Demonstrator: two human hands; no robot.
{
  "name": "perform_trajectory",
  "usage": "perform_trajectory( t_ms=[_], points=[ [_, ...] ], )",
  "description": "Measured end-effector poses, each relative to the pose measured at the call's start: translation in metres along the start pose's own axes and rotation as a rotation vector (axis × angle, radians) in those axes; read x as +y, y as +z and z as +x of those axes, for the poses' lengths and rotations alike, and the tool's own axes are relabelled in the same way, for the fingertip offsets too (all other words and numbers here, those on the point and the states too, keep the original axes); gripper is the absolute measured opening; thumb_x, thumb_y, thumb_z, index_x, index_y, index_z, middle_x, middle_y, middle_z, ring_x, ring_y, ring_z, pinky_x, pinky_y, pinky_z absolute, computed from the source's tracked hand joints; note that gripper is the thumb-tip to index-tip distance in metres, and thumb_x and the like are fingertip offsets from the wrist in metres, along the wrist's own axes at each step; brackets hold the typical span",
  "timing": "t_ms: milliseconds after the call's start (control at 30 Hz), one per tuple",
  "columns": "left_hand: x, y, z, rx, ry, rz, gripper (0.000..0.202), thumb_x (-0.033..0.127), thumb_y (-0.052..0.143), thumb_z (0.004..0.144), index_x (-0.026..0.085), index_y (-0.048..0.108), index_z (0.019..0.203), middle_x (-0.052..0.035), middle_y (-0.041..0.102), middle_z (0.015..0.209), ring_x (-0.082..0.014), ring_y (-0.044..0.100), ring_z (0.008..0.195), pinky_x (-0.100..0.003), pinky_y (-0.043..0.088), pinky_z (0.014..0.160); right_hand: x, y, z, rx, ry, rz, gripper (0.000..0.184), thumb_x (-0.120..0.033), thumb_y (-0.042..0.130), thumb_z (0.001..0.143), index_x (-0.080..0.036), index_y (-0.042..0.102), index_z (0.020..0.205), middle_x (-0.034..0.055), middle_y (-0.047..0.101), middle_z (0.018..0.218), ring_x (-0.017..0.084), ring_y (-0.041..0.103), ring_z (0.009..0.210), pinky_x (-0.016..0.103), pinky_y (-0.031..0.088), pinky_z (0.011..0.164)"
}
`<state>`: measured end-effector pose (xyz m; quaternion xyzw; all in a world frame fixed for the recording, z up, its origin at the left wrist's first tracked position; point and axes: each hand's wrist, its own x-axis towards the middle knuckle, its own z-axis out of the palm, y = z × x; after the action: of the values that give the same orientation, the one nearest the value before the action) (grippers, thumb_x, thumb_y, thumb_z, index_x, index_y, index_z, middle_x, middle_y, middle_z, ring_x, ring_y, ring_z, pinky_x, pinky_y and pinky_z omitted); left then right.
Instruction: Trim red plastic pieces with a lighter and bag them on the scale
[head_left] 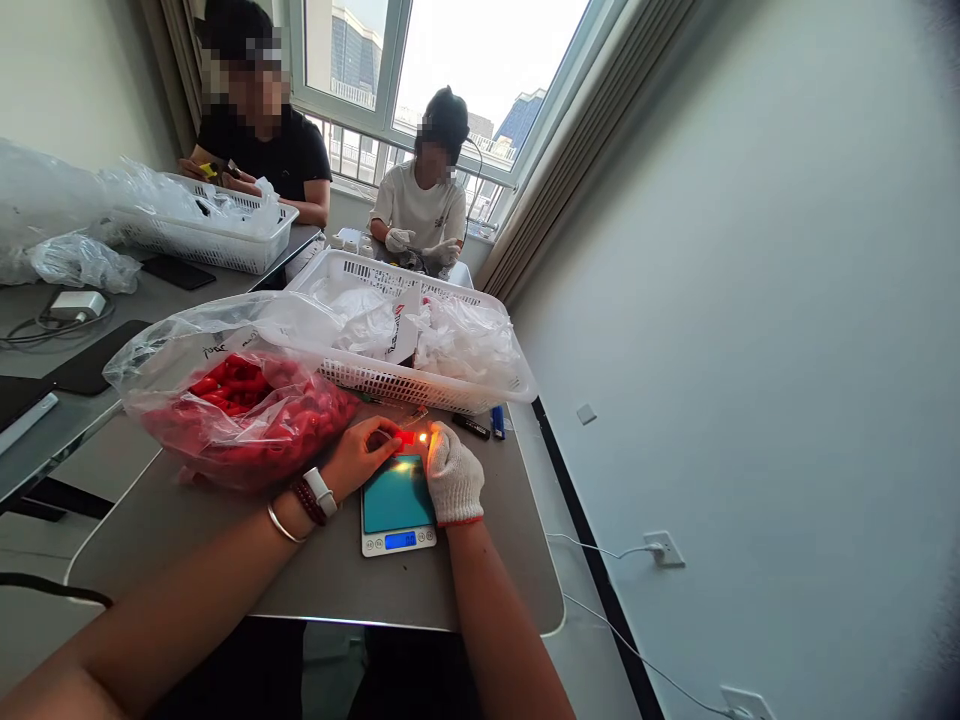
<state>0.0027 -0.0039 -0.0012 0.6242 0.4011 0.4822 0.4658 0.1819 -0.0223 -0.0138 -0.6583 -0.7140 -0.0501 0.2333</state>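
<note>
My left hand (pixel 365 455), bare, pinches a small red piece (pixel 406 438) above the far edge of a kitchen scale (pixel 399 500). Close by, my right hand (pixel 455 475) in a white knitted glove is closed around what looks like a lighter, its body hidden by the fingers. A bright yellow flame (pixel 423 437) glows between the two hands, right beside the red piece. Its light reflects on the scale's blue-green plate, and the display is lit. To the left lies a large clear plastic bag (pixel 247 420) full of red pieces.
Behind my hands stands a white plastic basket (pixel 420 385) with plastic bags inside. A black marker-like item (pixel 471 426) and a blue lighter (pixel 498 422) lie at the right. Two people sit across, near the window; another basket (pixel 259 245) stands on the left table.
</note>
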Motion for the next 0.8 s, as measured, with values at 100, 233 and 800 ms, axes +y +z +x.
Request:
perform_trajectory(
  t_ms=[100, 233, 800],
  points=[
    [0.0000, -0.0002, 0.0002, -0.012, 0.012, 0.023, 0.024, 0.039, 0.064, 0.080, 0.017, 0.062, 0.089, -0.0036, 0.069, 0.081, -0.0182, 0.067, 0.069, -0.030, 0.056, 0.064, -0.0004, 0.0006, 0.0011, -0.001, -0.003, 0.008, 0.040, -0.029, 0.037, 0.095, -0.012, 0.062, 0.119, 0.0143, 0.068, 0.110, 0.020, 0.063, 0.095, 0.022, 0.045, 0.075],
    [0.0015, -0.0011, 0.0004, 0.008, 0.032, 0.065, 0.021, 0.036, 0.063, 0.081, 0.017, 0.063, 0.088, -0.0042, 0.068, 0.086, -0.0184, 0.067, 0.072, -0.030, 0.056, 0.066, -0.0017, 0.0011, -0.0006, -0.009, -0.017, 0.030, 0.040, -0.025, 0.032, 0.096, -0.014, 0.063, 0.119, 0.0112, 0.068, 0.112, 0.017, 0.063, 0.094, 0.020, 0.044, 0.075],
    [-0.0030, -0.0034, 0.0029, 0.059, 0.062, 0.065, 0.027, 0.038, 0.061, 0.084, 0.016, 0.064, 0.098, -0.0080, 0.070, 0.095, -0.0202, 0.068, 0.080, -0.032, 0.058, 0.070, -0.0071, -0.0021, 0.0008, 0.066, 0.048, 0.164, 0.046, -0.028, 0.025, 0.098, -0.018, 0.065, 0.118, 0.0058, 0.070, 0.111, 0.015, 0.067, 0.086, 0.021, 0.048, 0.077]
  ],
)
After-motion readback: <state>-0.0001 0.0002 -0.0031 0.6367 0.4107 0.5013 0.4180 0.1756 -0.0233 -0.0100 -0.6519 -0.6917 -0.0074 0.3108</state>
